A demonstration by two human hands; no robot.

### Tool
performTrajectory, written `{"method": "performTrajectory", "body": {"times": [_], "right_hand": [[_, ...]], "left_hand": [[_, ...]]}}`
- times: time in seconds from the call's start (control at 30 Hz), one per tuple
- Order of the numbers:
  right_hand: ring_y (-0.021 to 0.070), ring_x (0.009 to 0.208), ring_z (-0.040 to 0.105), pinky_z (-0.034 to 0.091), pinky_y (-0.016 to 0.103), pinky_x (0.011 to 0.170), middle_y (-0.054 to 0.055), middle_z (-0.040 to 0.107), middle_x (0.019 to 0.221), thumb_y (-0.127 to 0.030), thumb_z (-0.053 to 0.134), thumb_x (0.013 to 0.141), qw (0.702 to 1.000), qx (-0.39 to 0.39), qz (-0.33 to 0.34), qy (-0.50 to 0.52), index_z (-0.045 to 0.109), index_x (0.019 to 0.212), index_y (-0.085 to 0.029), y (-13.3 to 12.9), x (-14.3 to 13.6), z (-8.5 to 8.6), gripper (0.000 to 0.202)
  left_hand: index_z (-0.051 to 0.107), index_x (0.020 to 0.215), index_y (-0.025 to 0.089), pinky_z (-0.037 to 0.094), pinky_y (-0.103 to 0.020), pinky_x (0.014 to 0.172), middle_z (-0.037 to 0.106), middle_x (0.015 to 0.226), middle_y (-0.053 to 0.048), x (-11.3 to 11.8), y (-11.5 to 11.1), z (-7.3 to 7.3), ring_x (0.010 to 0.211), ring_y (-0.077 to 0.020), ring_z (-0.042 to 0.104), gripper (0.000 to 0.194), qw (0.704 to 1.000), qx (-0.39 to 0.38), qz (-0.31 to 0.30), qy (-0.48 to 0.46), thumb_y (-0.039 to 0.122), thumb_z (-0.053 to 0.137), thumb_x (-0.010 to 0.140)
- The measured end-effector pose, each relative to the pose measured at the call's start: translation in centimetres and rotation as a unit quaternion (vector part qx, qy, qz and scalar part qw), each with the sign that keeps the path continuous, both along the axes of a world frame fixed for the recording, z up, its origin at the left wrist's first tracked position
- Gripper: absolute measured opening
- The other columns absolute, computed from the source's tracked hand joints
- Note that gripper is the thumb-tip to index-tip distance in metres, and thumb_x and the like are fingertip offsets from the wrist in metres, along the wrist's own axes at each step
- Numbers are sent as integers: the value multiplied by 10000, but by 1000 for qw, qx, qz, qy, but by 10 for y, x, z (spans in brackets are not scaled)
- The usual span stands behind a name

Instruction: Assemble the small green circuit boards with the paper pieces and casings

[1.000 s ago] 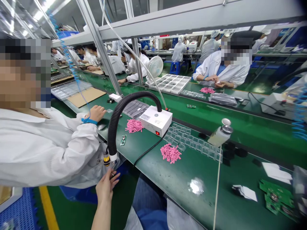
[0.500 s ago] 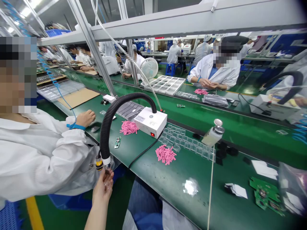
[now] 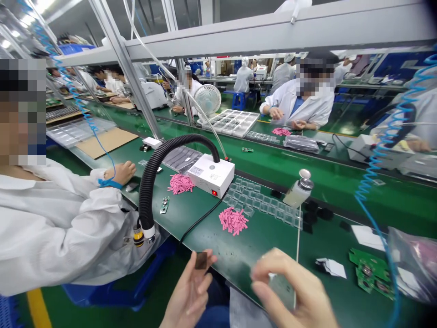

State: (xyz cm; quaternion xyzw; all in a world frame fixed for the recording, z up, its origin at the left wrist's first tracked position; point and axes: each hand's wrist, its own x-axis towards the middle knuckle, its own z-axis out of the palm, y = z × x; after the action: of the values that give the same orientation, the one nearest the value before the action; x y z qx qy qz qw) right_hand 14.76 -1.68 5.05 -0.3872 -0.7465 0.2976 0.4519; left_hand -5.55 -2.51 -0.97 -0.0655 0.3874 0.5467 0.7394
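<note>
You had two hands in view, low at the near edge of the tabletop [image 3: 259, 241]. Your left hand [image 3: 187, 291] was nearly closed, thumb and fingers pinching one small dark brown square [image 3: 201, 260], held up just at that edge. Your right hand [image 3: 295, 289], blurred, was half open, thumb and forefinger curved toward each other with a gap between them. Your left hand rose from below the edge with its fingers pointing forward; your right hand reached in over the tabletop, bent inward toward the left, the two well apart.

Farther in from the near edge lay two piles of pink strips: one pile [image 3: 234, 221] ahead of your hands, the other [image 3: 180, 183] beside one white box [image 3: 211, 173]. One black hose [image 3: 146, 191] arched from that box out past the near edge. One small circuit board [image 3: 165, 205] lay near that edge, left of your hands. Along the far edge, rows of clear square cases [image 3: 259, 200], too many to count surely, ran toward one bottle [image 3: 298, 191]. Toward the right end sat overlapping green boards [image 3: 370, 273], their number unclear, beside one clear bag [image 3: 413, 255].
</note>
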Motion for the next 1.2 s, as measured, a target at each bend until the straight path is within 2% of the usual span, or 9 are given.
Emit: {"method": "performTrajectory", "body": {"times": [0.07,0.13,0.33,0.43,0.53,0.67,0.77,0.97,1.2], "right_hand": [[204,885,622,549,305,721,56,634,978,-201,618,827,999,0,9,-50,560,1050,-245,10,-7,0,234],[227,1071,568,530,323,850,80,570,1170,-150,635,785,995,-23,11,-92,507,1186,-254,13,-8,-5,434],[220,1144,518,495,332,905,61,528,1238,-90,620,760,990,-88,6,-109,529,1135,-272,6,5,-20,427],[217,1110,532,484,353,911,56,562,1188,-93,614,775,992,-78,4,-101,542,1095,-263,7,9,-21,369],[214,1069,548,467,383,929,50,603,1114,-109,609,797,995,-49,1,-92,540,1079,-254,10,11,-21,325],[215,1036,568,443,410,955,48,627,1086,-123,620,804,995,-22,-8,-95,535,1095,-252,10,13,-21,329],[216,1048,563,472,368,912,43,632,1090,-101,646,766,993,-40,23,-113,559,1086,-249,9,11,-23,362],[221,1128,520,402,380,998,12,621,1161,-47,718,676,981,-72,64,-167,595,1069,-257,8,3,-31,462],[216,1160,507,322,415,1077,6,626,1167,-106,683,743,975,-69,84,-195,603,1045,-257,9,4,-30,347]], "left_hand": [[651,954,108,262,-84,199,691,822,-78,19,5,8,318,-1,381,322,996,44,-70,-30,339,429,920],[660,923,116,248,-74,212,673,792,-57,35,7,11,344,0,408,289,987,80,-128,-54,374,548,860],[671,786,106,214,-98,212,624,656,-3,61,11,10,298,2,419,350,966,120,-224,-47,452,687,732],[664,740,104,187,-117,204,602,593,17,66,12,11,256,6,376,351,962,133,-238,-34,454,682,733],[662,755,105,175,-135,205,636,658,-4,69,15,13,257,-9,411,373,965,113,-233,-31,469,593,800],[677,801,88,423,-161,375,641,623,-38,70,25,14,448,-90,589,446,986,32,-162,-4,420,401,913],[680,853,80,527,-260,567,682,664,-71,69,32,11,561,-145,640,418,991,-19,-129,23,394,410,911],[676,957,75,509,-262,579,718,817,-101,69,33,10,642,-161,655,461,987,-23,-160,17,452,419,893],[672,984,74,475,-232,526,715,791,-100,72,31,16,623,-161,652,495,981,-6,-194,-2,455,365,908]]}}
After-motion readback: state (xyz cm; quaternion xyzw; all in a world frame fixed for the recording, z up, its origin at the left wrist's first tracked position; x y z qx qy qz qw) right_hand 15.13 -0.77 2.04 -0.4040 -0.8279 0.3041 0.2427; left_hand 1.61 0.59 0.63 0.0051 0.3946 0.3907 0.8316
